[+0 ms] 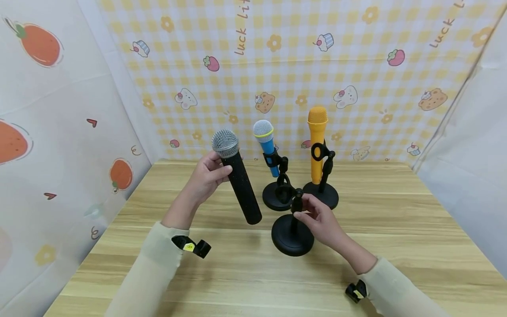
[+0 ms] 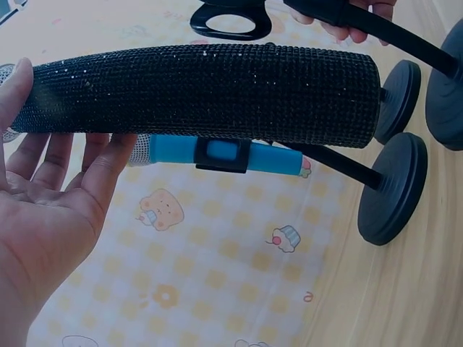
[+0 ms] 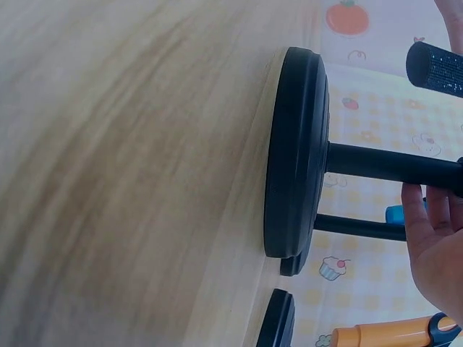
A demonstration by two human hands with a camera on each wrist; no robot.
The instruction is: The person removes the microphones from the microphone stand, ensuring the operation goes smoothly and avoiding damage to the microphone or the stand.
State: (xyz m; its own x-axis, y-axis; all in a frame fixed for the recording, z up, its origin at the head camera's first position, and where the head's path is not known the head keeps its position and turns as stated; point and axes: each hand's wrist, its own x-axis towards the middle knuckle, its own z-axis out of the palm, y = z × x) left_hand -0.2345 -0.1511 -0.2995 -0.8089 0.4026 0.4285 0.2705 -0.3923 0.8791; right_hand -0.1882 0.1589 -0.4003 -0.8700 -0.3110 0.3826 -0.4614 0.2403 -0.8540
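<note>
My left hand [image 1: 206, 178] holds a black microphone [image 1: 243, 189] with a silver mesh head, thumb across the upper handle. It tilts in the air, head up and to the left; in the left wrist view its handle [image 2: 202, 94] has a glittery, beaded surface. With thumb and fingers, my right hand [image 1: 322, 222] grips the upright pole of a black microphone stand [image 1: 292, 240]. That stand has a round base, and its clip ring holds no microphone. In the right wrist view the base [image 3: 296, 152] stands close over the table, and my fingertips [image 3: 414, 199] lie against the pole.
Behind the gripped stand, a blue microphone [image 1: 267, 147] with a silver head sits in a second stand [image 1: 273, 198]. To its right, an orange microphone [image 1: 317, 132] is upright at a third stand [image 1: 330, 196]. A patterned cloth [image 1: 277, 70] hangs behind the wooden table [image 1: 380, 211].
</note>
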